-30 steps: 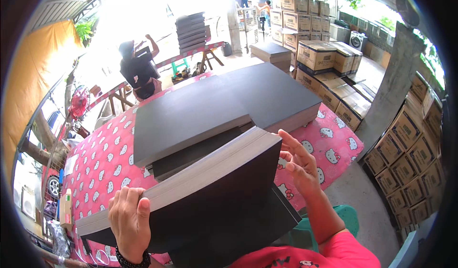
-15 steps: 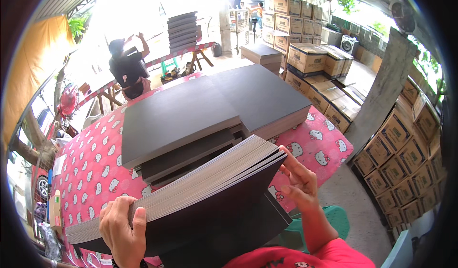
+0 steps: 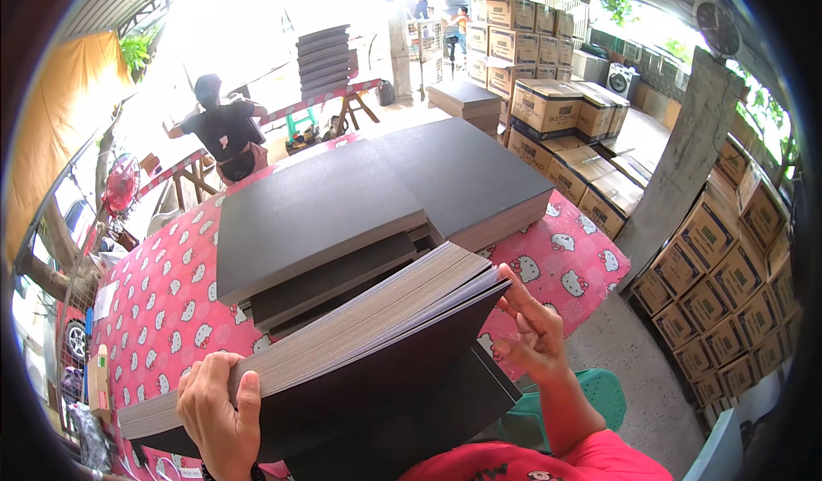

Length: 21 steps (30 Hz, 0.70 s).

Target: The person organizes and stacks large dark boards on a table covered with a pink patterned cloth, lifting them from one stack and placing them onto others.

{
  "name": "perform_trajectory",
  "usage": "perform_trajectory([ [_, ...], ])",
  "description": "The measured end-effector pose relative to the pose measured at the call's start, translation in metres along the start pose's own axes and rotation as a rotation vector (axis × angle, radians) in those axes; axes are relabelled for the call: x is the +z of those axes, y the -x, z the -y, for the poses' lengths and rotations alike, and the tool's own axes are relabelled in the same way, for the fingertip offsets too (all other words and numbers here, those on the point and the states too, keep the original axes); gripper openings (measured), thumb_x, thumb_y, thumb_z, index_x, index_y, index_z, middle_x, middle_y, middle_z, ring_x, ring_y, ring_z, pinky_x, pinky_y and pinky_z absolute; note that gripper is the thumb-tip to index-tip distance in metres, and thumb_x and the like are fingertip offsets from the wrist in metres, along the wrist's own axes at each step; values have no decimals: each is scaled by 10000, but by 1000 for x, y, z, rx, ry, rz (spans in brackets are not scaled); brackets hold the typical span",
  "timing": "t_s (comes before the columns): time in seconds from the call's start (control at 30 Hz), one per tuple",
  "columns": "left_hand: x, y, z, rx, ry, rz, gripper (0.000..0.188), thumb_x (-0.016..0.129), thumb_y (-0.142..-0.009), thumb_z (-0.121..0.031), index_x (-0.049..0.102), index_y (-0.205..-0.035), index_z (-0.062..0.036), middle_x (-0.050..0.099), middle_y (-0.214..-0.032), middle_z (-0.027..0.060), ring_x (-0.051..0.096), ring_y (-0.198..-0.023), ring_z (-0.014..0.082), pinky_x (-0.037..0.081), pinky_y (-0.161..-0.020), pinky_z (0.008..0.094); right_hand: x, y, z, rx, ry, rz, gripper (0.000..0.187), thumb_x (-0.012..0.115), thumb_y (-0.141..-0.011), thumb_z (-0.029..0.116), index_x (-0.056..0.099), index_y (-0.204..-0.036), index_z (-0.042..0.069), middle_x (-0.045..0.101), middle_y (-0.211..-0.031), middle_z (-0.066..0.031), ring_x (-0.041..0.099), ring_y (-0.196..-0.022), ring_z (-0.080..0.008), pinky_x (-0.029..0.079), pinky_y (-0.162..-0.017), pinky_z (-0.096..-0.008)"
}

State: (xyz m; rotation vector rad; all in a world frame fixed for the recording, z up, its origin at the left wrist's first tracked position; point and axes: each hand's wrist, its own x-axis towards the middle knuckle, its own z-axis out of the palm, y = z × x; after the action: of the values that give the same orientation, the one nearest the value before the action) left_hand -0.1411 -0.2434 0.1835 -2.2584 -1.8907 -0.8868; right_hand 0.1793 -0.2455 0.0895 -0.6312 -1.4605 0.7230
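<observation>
A thick stack of black boards with grey-brown edges (image 3: 364, 327) leans tilted in front of me, its long edge facing up. Around its left end my left hand (image 3: 221, 408) is closed, thumb on the near face and fingers over the top edge. At the upper right corner my right hand (image 3: 535, 331) has its fingertips against the sheet corners, with the thumb held apart. Near that corner the closest few sheets fan slightly away from the rest. Beyond the held stack, large piles of black boards (image 3: 317, 211) lie on a pink patterned tablecloth (image 3: 163, 310).
A green plastic stool (image 3: 599, 400) stands by my right forearm. Cardboard cartons (image 3: 719, 276) are stacked right of a concrete post (image 3: 685, 156), and more cartons (image 3: 548, 109) stand behind. Another person (image 3: 224, 130) works at a far-left bench. A red fan (image 3: 122, 181) stands at left.
The gaps between the nearest sheets at the right corner have widened a little. My left hand keeps its hold. The other person's raised arm has come down.
</observation>
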Motion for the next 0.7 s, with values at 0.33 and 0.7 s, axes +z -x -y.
perform_trajectory([
  [0.33,3,0,8,33,-18,-17,323,462,-860,-320,533,-868,-5,543,-768,167,528,-780,343,387,-774,394,-5,0,0,-108,337,8,775,672,-716,66,318,-1397,-44,360,-1431,-197,331,-1315,-297,266,-1053,-371],
  [0.7,1,1,5,19,-15,-19,320,465,-859,-318,537,-870,-6,548,-773,167,532,-791,343,388,-780,397,-3,4,9,-42,498,-67,779,707,-699,195,381,-1364,-49,459,-1182,-121,409,-1059,-211,328,-918,-314],
])
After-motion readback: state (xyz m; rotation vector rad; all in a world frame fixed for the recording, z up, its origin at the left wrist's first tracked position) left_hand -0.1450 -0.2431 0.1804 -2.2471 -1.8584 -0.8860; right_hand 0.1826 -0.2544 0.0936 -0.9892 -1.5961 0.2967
